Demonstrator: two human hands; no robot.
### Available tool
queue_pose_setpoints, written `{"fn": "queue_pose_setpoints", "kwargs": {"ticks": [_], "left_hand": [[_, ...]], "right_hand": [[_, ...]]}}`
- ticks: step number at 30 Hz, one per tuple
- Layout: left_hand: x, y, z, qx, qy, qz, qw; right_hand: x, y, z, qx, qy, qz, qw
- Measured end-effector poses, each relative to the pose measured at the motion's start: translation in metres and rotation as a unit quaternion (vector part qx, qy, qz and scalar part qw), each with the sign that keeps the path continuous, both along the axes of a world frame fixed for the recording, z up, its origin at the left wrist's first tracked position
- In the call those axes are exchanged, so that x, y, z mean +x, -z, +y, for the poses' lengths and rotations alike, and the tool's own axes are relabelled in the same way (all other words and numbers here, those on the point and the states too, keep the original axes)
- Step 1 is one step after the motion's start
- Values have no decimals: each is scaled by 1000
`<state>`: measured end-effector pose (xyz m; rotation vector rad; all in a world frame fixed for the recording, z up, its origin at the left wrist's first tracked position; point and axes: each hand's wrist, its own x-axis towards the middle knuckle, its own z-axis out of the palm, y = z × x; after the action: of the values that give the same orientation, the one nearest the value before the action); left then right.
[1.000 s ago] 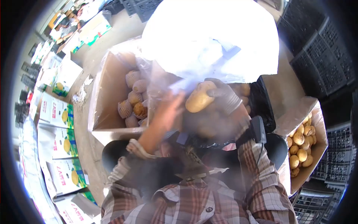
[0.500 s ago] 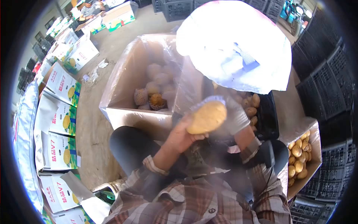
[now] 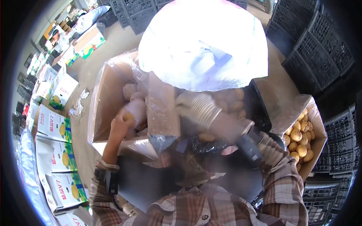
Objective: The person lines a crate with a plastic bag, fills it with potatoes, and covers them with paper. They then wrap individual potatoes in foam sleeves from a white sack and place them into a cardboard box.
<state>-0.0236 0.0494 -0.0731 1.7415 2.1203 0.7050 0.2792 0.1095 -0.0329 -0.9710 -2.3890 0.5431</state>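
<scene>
Plaid flannel sleeves frame the near edge, and from them both arms reach out. At about nine o'clock the bare left hand [image 3: 120,126] is down inside the plastic-lined brown cardboard box [image 3: 103,101], fingers closed around a net-wrapped yellow fruit [image 3: 134,111] that sits among the others already packed there. Several wrapped pieces [image 3: 130,90] lie along the box's far side, with much of the floor showing, so by my reckoning the box is only partly filled. At roughly one o'clock the white knit-gloved right hand [image 3: 198,107] hovers over the black plastic crate of loose yellow fruit [image 3: 230,100]; it's blurred, so whether it grips anything I cannot tell. That crate holds plenty unwrapped, so a good deal looks left to do. Out at three o'clock, a second lined carton of smooth round fruit [image 3: 299,137]. Beyond, at twelve, a glaring white sheet [image 3: 203,41], dark lattice crates [image 3: 316,45] behind it, and printed flat cartons [image 3: 52,124] stacked at nine.
</scene>
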Motion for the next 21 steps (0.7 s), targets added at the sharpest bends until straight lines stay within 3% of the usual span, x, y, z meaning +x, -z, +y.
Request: {"fn": "queue_pose_setpoints", "kwargs": {"ticks": [1, 2, 3, 5, 6, 7, 9, 11, 14, 16, 17, 18, 20, 21], "left_hand": [[-8, 1, 7, -77, 49, 48, 995], [-3, -17, 12, -154, 97, 97, 979], [13, -31, 20, -155, 99, 101, 978], [61, -51, 41, 51, 145, -37, 987], [72, -55, 53, 28, 178, -20, 983], [85, -57, 69, 4, 211, -6, 978], [147, -20, 138, 245, 362, 95, 894], [198, -17, 178, 212, 401, 170, 875], [238, 25, 244, 224, 427, 162, 861], [241, 60, 279, 195, 420, 238, 854], [237, 71, 293, 208, 411, 246, 853], [234, 72, 295, 223, 402, 255, 850], [228, 54, 294, 114, 331, 308, 884], [221, 46, 292, 134, 312, 292, 894]], "right_hand": [[18, -6, 14, -35, 40, -68, 996], [31, -9, 35, -21, 2, -289, 957], [34, -22, 47, -205, 151, -296, 921], [77, 77, 99, -224, 55, -238, 943], [97, 125, 124, -237, 6, -209, 949], [96, 119, 123, -238, 8, -209, 948], [85, 99, 114, -226, -12, -461, 858], [87, 117, 115, -217, 36, -417, 882], [88, 115, 114, -227, 91, -360, 901], [89, 130, 124, -196, 26, -346, 917], [90, 155, 135, -189, -11, -259, 947], [89, 113, 125, -219, -13, -284, 933], [81, 142, 138, -6, -165, -384, 909], [72, 161, 133, -18, -166, -375, 912]]}}
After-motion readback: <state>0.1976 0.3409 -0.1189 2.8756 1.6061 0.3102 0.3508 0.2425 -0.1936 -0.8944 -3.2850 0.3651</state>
